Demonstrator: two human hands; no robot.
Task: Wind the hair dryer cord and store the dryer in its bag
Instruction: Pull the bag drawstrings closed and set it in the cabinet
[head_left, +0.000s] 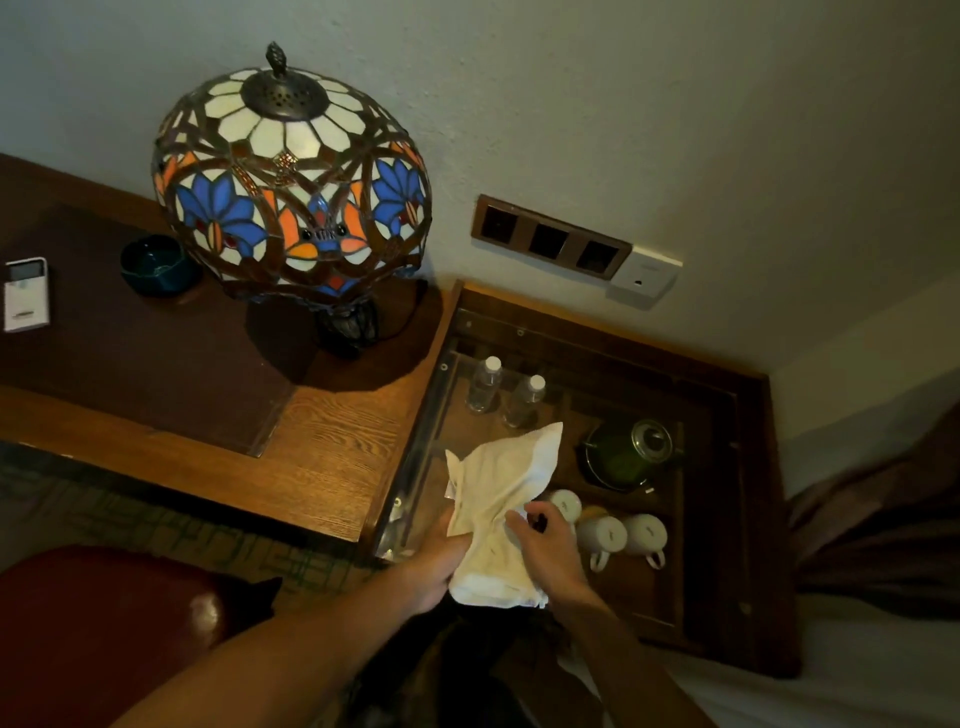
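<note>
A white cloth bag (501, 493) is held up over the low glass-topped cabinet (727, 519), its far end pointing away from me. My left hand (434, 566) grips the bag's near end from the left and underneath. My right hand (545, 545) pinches the cloth near the middle from the right. The bag looks bulged, but the hair dryer and its cord are hidden; I cannot tell whether they are inside.
Under the cabinet's glass stand two water bottles (485, 384), a green kettle (631, 454) and white mugs (602, 538). On the wooden desk (322, 452) to the left are a stained-glass lamp (291, 182), a dark bowl (156, 265) and a white remote (26, 293). A red seat (104, 623) is at lower left, a bed (857, 649) at right.
</note>
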